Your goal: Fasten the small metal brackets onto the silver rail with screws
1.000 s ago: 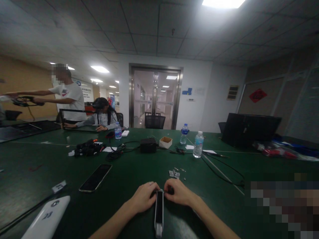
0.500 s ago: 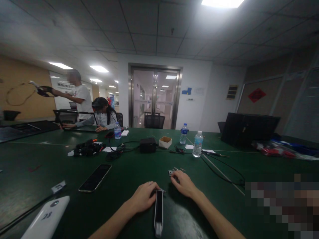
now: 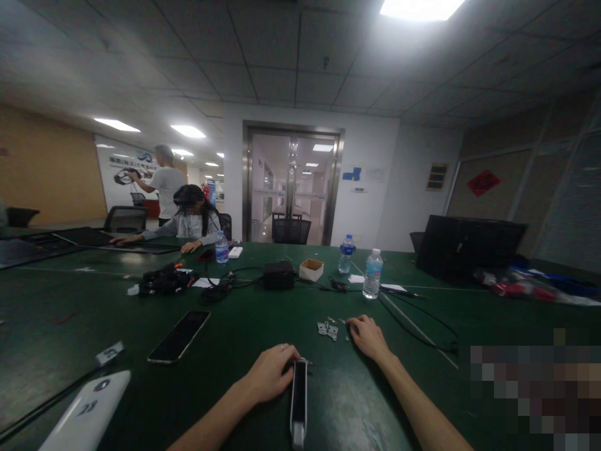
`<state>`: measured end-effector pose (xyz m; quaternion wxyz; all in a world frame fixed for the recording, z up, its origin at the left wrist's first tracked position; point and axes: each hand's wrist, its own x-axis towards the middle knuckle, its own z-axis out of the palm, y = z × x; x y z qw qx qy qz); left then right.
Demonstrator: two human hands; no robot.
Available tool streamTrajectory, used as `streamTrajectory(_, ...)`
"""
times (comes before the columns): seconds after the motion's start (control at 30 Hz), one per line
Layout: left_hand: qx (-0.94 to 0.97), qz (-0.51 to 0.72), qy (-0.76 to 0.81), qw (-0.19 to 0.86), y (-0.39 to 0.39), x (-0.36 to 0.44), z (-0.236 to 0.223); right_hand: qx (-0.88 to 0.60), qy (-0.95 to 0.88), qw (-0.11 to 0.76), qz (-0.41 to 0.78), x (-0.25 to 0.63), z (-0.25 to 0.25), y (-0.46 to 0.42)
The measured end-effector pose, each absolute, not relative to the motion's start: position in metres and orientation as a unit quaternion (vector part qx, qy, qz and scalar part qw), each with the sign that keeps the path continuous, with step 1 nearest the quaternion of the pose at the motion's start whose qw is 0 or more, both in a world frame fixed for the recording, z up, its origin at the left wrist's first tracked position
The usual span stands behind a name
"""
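Note:
My left hand [image 3: 272, 374] is closed at the far end of a slim device [image 3: 298, 398] with a white rim and a long black face. A small metal piece [image 3: 307, 362] sticks out sideways at that end, beside my fingertips. To the right, my right hand [image 3: 369, 336] rests low over the green table with its fingers curled together. Its fingertips are beside small metal bits [image 3: 342, 321], and whether they pinch one is hidden. Just left of them lies a silvery hinge-like metal part [image 3: 327, 329], apart from the hand.
A phone [image 3: 180, 336] and a white device [image 3: 89, 413] lie on the left. Farther back are a black box [image 3: 278, 275] with cables, a small open box [image 3: 311, 270], and water bottles [image 3: 372, 275]. A person [image 3: 195, 219] sits across the table; another stands behind.
My right hand has moved right, uncovering the hinge-like part. My left hand stays on the device. The seated person has lowered a dark frame-like panel, and the standing person has shifted right.

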<state>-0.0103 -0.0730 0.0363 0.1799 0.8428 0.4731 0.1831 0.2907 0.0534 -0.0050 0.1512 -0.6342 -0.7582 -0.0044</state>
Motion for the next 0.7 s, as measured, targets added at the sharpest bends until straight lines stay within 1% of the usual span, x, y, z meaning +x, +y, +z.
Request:
streamTrajectory(0.13, 0.841, 0.181, 0.477, 0.182, -0.073, -0.01, 0.037, -0.639, -0.756, 0.142, -0.011, 0.286, 0.004, 0.049)
streamTrajectory(0.27, 0.839, 0.181, 0.476, 0.189, -0.073, -0.011, 0.036, -0.661, -0.738, 0.139, 0.009, 0.282, 0.009, 0.047)
streamTrajectory(0.43, 0.841, 0.179, 0.479, 0.18, -0.074, -0.01, 0.038, -0.666, -0.732, 0.133, 0.046, 0.283, 0.007, 0.047)
streamTrajectory(0.7, 0.844, 0.18, 0.476, 0.17, -0.072, -0.01, 0.034, -0.686, -0.715, 0.117, 0.066, 0.285, 0.005, 0.049)
